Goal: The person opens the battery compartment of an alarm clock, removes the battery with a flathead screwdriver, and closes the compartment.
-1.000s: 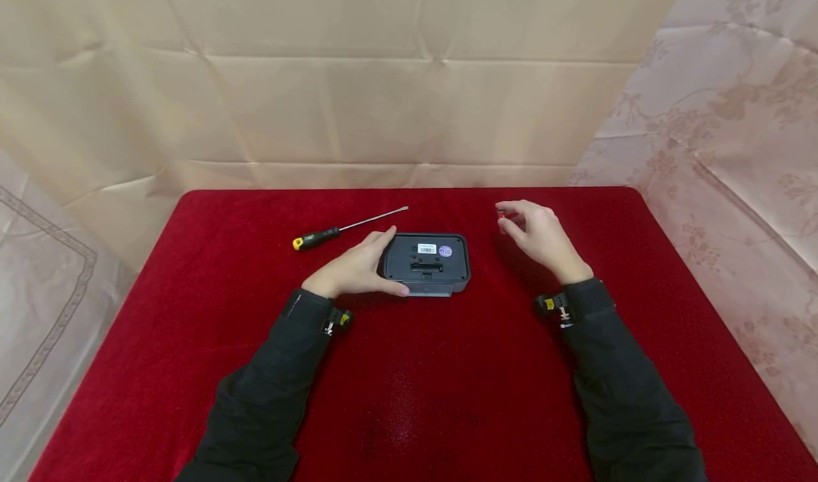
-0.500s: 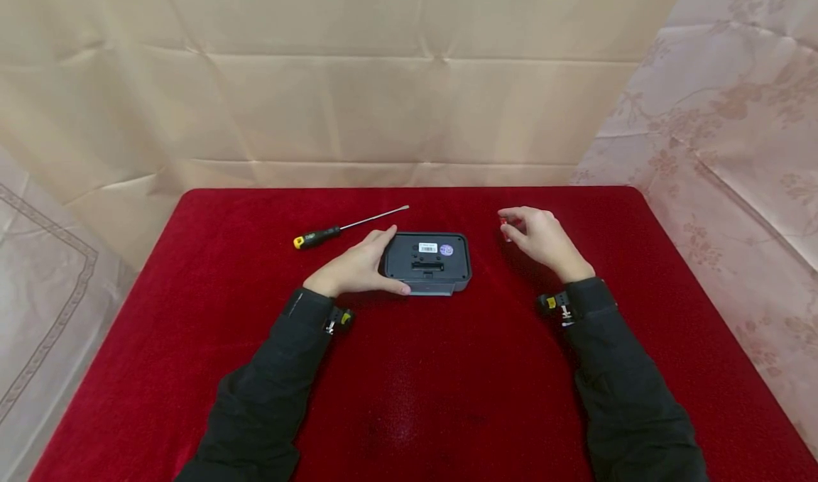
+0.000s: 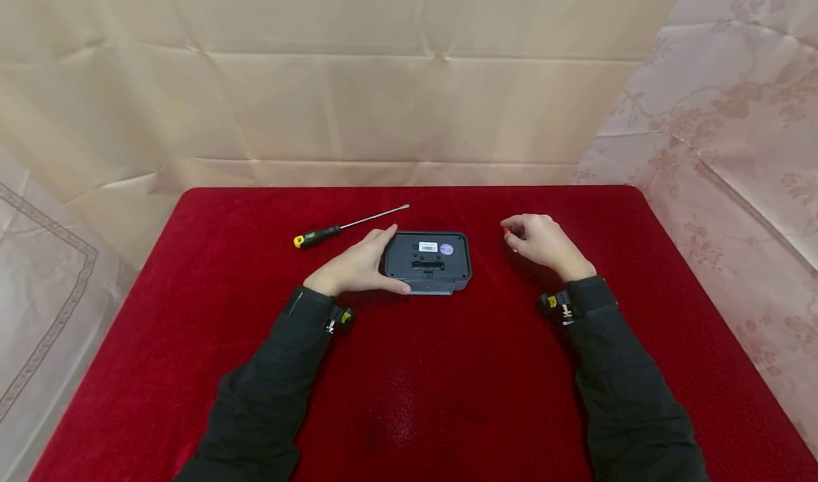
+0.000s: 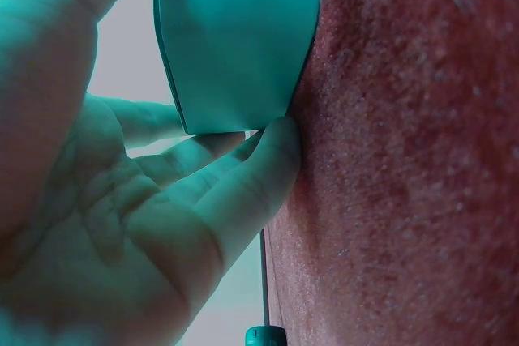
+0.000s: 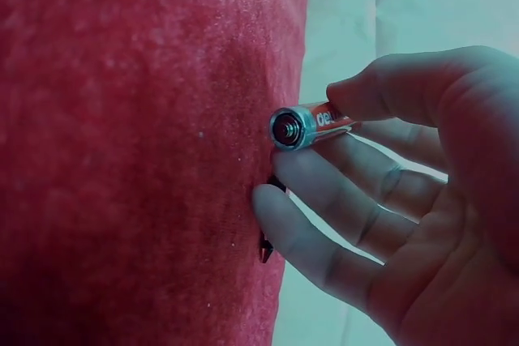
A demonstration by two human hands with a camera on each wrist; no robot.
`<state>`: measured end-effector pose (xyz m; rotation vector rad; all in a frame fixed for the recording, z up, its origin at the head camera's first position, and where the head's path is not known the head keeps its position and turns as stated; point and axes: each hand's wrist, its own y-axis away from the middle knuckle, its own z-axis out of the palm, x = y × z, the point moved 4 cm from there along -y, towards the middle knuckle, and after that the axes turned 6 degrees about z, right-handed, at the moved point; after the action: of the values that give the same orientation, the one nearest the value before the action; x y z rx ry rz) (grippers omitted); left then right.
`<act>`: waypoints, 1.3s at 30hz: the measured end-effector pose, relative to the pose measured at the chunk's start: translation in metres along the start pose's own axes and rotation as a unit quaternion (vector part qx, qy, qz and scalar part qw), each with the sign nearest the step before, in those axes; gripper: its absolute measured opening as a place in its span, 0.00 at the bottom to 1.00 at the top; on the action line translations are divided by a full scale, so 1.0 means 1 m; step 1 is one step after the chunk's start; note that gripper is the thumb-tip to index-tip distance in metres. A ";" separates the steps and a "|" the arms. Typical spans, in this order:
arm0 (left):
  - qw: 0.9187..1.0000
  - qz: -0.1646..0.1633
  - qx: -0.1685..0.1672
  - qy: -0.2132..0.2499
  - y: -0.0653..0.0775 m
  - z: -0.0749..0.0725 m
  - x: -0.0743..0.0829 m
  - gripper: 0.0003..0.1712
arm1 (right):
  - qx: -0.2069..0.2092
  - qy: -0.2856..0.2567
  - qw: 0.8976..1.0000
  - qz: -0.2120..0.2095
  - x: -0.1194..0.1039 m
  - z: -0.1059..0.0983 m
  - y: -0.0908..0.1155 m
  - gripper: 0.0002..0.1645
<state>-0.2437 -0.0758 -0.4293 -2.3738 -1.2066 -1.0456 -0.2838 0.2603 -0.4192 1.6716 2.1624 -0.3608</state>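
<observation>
My left hand (image 3: 358,263) grips the left end of a dark, box-shaped device (image 3: 409,246), its thumb along the front side and its fingers behind. The device lies with a panel up that carries a white barcode label, a round purple sticker and a slot-like recess. In the left wrist view its smooth end wall (image 4: 239,54) sits between thumb and fingers. To the right, my right hand (image 3: 543,241) pinches a small red battery (image 5: 312,125) close over the cloth. One end of the battery faces the right wrist camera; the fingers hide the rest.
Behind the left hand lies a screwdriver (image 3: 317,237) with a black and yellow handle. A small black piece (image 5: 267,250) shows past the right fingertips in the right wrist view. Red cloth (image 3: 409,397) covers the table, with draped fabric (image 3: 383,113) behind.
My right hand has come down and slightly nearer to me with the battery, its fingers drawn in more. The left hand and the device have stayed in place.
</observation>
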 end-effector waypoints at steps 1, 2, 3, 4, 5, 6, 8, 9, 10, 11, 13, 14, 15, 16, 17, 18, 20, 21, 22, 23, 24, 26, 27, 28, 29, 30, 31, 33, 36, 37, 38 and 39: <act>1.000 0.000 0.000 0.000 0.000 0.000 0.000 0.69 | -0.002 0.002 1.000 0.001 0.000 0.000 0.000 0.19; 1.000 0.000 0.000 0.000 0.000 0.000 0.000 0.69 | -0.003 0.005 1.000 0.001 0.000 0.000 0.000 0.20; 1.000 0.000 -0.001 0.000 0.000 0.000 0.000 0.69 | -0.004 0.007 1.000 0.002 0.000 0.001 0.000 0.20; 1.000 -0.001 -0.001 0.000 0.000 0.000 0.000 0.69 | -0.005 0.008 1.000 0.002 0.000 0.001 0.000 0.20; 1.000 -0.001 -0.001 -0.001 0.000 0.000 0.000 0.69 | -0.006 0.008 1.000 0.003 0.000 0.001 0.000 0.20; 1.000 -0.001 -0.001 -0.002 -0.001 0.000 0.000 0.69 | -0.006 0.009 1.000 0.004 0.001 0.002 0.000 0.20; 1.000 -0.001 -0.002 -0.002 -0.001 0.000 -0.001 0.69 | -0.007 0.009 1.000 0.006 0.001 0.002 0.000 0.21; 1.000 -0.001 -0.002 -0.003 -0.001 0.000 -0.001 0.69 | -0.008 0.009 1.000 0.008 0.001 0.003 0.000 0.21; 1.000 -0.001 -0.002 -0.004 -0.001 0.000 -0.001 0.69 | -0.008 0.009 1.000 0.009 0.002 0.003 -0.001 0.21; 1.000 -0.001 -0.002 -0.003 0.000 0.000 -0.001 0.69 | -0.009 0.010 1.000 0.010 0.002 0.004 -0.001 0.21; 1.000 0.000 -0.002 -0.002 0.000 0.000 -0.001 0.70 | -0.007 0.010 1.000 0.013 0.003 0.004 -0.001 0.21; 1.000 0.001 -0.002 -0.002 0.000 0.000 -0.001 0.69 | -0.006 0.010 1.000 0.015 0.003 0.004 -0.001 0.21; 1.000 0.001 -0.001 -0.001 0.000 0.000 -0.001 0.69 | -0.004 0.010 1.000 0.016 0.003 0.004 -0.001 0.21; 1.000 0.002 -0.001 0.000 0.000 0.000 -0.001 0.69 | -0.003 0.010 1.000 0.016 0.004 0.004 -0.001 0.21; 1.000 0.002 -0.001 0.000 0.000 0.000 -0.001 0.69 | -0.001 0.010 1.000 0.018 0.004 0.004 -0.001 0.21; 1.000 0.003 -0.001 0.001 0.000 0.000 0.000 0.70 | 0.000 0.009 1.000 0.020 0.005 0.004 -0.001 0.21; 1.000 0.003 -0.001 0.001 0.000 0.000 0.000 0.70 | 0.000 0.009 1.000 0.024 0.005 0.004 0.000 0.21; 1.000 0.003 -0.001 0.001 0.000 0.000 0.000 0.70 | -0.001 0.008 1.000 0.025 0.005 0.004 0.000 0.21; 1.000 0.002 -0.001 0.001 0.000 0.000 0.000 0.70 | -0.003 0.008 1.000 0.028 0.006 0.005 0.000 0.21; 1.000 0.002 -0.001 0.001 0.000 0.000 0.000 0.70 | -0.005 0.007 0.999 0.031 0.006 0.005 -0.001 0.22; 1.000 0.002 -0.001 0.001 0.000 0.000 0.000 0.70 | -0.007 0.006 0.999 0.033 0.006 0.005 -0.001 0.22; 1.000 0.000 -0.001 0.001 0.000 0.000 0.000 0.70 | -0.011 0.005 0.999 0.037 0.007 0.006 -0.001 0.22; 1.000 0.000 -0.002 0.001 0.000 0.000 0.000 0.70 | -0.013 0.004 0.999 0.038 0.007 0.006 0.000 0.22; 1.000 0.000 -0.002 0.001 0.000 0.000 0.000 0.70 | -0.014 0.003 0.999 0.039 0.007 0.006 -0.001 0.22; 1.000 0.000 -0.002 0.001 0.001 0.000 0.001 0.69 | -0.015 0.003 0.999 0.040 0.007 0.006 -0.001 0.22; 1.000 0.001 -0.002 0.002 0.001 0.000 0.001 0.69 | -0.016 0.002 0.999 0.041 0.007 0.006 -0.001 0.22; 1.000 0.001 -0.001 0.002 0.001 0.000 0.001 0.69 | -0.017 0.002 0.999 0.042 0.007 0.007 -0.001 0.22; 1.000 0.001 -0.002 0.003 0.001 0.000 0.001 0.69 | -0.021 0.000 0.999 0.042 0.006 0.007 -0.001 0.22; 1.000 0.000 -0.002 0.005 0.001 0.000 0.001 0.69 | -0.029 -0.005 0.999 0.041 0.006 0.008 -0.002 0.23; 1.000 -0.002 -0.002 0.004 0.001 0.000 0.001 0.69 | -0.032 -0.006 0.999 0.041 0.006 0.008 -0.002 0.23; 1.000 -0.002 -0.002 0.004 0.001 0.000 0.001 0.69 | -0.034 -0.008 0.999 0.042 0.006 0.009 -0.002 0.23; 1.000 -0.002 -0.003 0.004 0.001 0.000 0.001 0.69 | -0.035 -0.009 0.998 0.042 0.006 0.009 -0.002 0.23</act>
<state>-0.2426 -0.0756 -0.4282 -2.3701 -1.2087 -1.0591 -0.2857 0.2608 -0.4297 1.7075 2.0591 -0.2720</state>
